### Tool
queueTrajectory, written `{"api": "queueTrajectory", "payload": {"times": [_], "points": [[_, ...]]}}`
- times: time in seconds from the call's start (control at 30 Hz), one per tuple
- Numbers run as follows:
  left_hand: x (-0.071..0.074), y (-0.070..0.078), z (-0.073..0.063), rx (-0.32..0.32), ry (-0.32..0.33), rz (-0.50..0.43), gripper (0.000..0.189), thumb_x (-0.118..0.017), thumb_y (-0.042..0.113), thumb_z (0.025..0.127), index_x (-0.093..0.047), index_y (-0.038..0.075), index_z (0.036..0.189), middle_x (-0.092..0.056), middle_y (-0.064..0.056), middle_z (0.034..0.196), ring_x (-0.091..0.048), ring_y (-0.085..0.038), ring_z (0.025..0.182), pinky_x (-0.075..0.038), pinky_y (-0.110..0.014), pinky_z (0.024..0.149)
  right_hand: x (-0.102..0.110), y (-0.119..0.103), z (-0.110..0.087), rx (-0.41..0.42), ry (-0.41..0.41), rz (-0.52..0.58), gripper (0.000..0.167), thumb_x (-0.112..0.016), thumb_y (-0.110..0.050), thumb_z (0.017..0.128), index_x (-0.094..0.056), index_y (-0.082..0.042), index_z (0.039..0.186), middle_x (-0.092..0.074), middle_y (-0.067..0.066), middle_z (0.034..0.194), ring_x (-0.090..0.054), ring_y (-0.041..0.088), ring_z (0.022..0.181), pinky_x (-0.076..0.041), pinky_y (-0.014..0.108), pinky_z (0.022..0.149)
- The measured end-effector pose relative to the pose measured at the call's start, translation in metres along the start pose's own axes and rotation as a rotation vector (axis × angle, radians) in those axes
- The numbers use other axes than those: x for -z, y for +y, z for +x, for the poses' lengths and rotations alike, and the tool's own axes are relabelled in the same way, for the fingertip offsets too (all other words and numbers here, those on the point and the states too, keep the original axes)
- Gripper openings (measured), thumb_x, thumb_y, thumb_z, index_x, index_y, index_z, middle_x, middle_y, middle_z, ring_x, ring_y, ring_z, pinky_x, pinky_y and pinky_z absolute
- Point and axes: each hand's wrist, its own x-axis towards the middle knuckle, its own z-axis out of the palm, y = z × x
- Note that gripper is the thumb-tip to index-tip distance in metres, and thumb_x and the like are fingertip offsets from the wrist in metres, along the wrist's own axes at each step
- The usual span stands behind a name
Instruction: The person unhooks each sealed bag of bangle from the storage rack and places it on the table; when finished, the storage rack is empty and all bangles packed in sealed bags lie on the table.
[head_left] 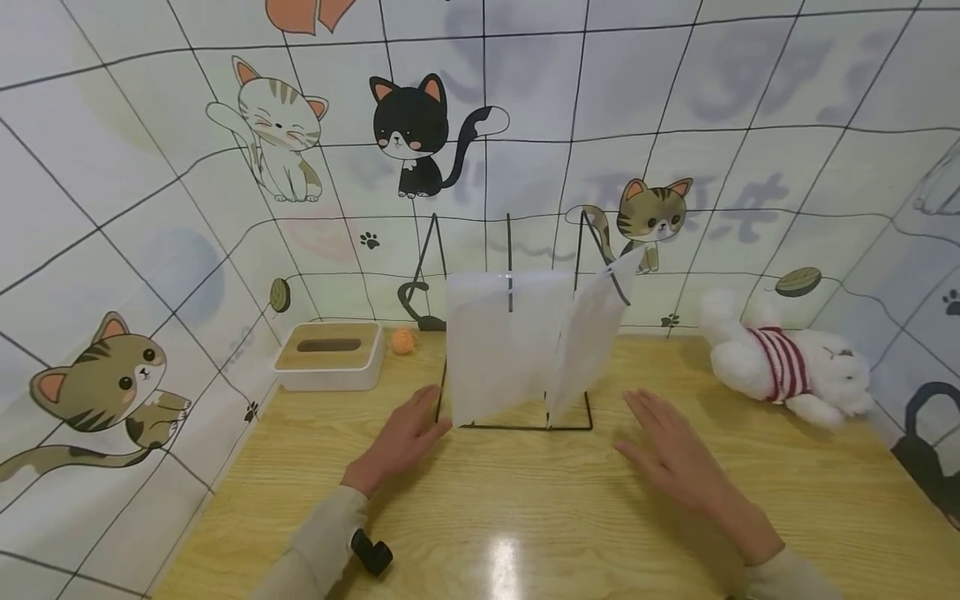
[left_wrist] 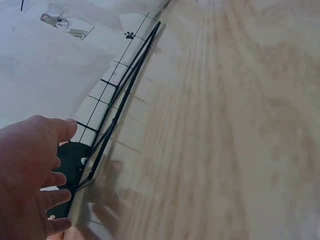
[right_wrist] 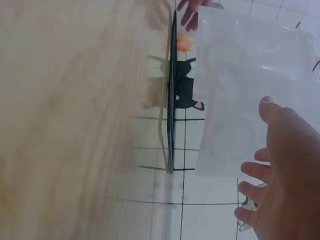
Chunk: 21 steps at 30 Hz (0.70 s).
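Observation:
A black wire rack (head_left: pixel 525 428) stands near the back of the wooden table. On it hangs a frosted white plastic sheet (head_left: pixel 495 350), with a second panel (head_left: pixel 596 333) slanting out on the right. My left hand (head_left: pixel 399 442) is beside the rack's front left corner, fingers extended and thumb toward the sheet. To the right of the rack, my right hand (head_left: pixel 678 462) is held over the table with straight fingers, apart from the wire. Neither palm holds anything. In the right wrist view, faint ring shapes show on the frosted sheet (right_wrist: pixel 235 100).
At the back left sits a white tissue box (head_left: pixel 330 375) with a wooden top, and an orange ball (head_left: pixel 403 341) is beside it. A white plush toy (head_left: pixel 783 367) in a red-striped top lies at the right. Behind rises a wall (head_left: pixel 540 167) with cat pictures.

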Motion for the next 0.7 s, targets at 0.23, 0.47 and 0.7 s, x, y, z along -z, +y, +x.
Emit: {"api": "queueTrajectory", "payload": {"times": [0.23, 0.47, 0.7], "points": [[-0.021, -0.005, 0.017, -0.063, 0.095, -0.033, 0.048, -0.055, 0.017, 0.101, -0.046, 0.001, 0.145, -0.049, -0.02, 0.148, -0.046, -0.037, 0.138, -0.036, -0.057, 0.114, 0.004, 0.011, 0.009, -0.136, 0.131, 0.139, 0.048, -0.064, -0.026, 0.098, -0.054, -0.002, 0.139, -0.059, 0.019, 0.13, -0.055, 0.039, 0.119, -0.045, 0.058, 0.092], [-0.037, -0.008, 0.025, -0.036, 0.071, 0.068, 0.062, -0.051, 0.024, 0.1, -0.033, 0.002, 0.155, -0.034, -0.019, 0.16, -0.03, -0.036, 0.149, -0.021, -0.062, 0.119, 0.01, 0.022, 0.021, -0.221, 0.236, 0.298, 0.034, -0.06, -0.019, 0.101, -0.059, -0.002, 0.131, -0.064, 0.016, 0.12, -0.055, 0.007, 0.106, -0.044, 0.02, 0.084], [-0.037, -0.01, 0.026, -0.024, 0.088, 0.205, 0.07, -0.05, 0.026, 0.096, -0.028, -0.007, 0.154, -0.03, -0.022, 0.161, -0.028, -0.035, 0.15, -0.02, -0.055, 0.122, 0.021, 0.027, 0.046, -0.295, 0.332, 0.426, 0.032, -0.055, -0.02, 0.104, -0.061, -0.003, 0.13, -0.065, 0.007, 0.12, -0.05, -0.015, 0.099, -0.039, 0.009, 0.083]]}}
